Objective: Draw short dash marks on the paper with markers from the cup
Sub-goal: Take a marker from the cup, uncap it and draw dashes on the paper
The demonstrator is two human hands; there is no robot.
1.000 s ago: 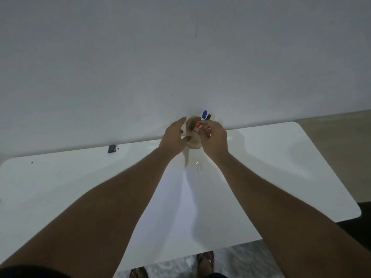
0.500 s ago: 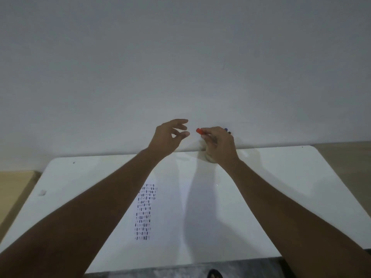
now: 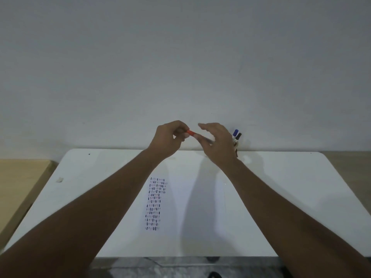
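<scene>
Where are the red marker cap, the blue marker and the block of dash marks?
red marker cap (image 3: 191,132), head view, middle of cap.
blue marker (image 3: 235,132), head view, its cap.
dash marks (image 3: 155,203), head view, middle of block.

My white table (image 3: 281,197) runs up to the wall. On it, in front of me, lies the paper (image 3: 180,207), its left part covered with rows of short dark dashes (image 3: 155,203). At the far edge, right of middle, stands the cup (image 3: 236,146), mostly hidden. A small scrap (image 3: 59,179) lies near the left edge.
</scene>
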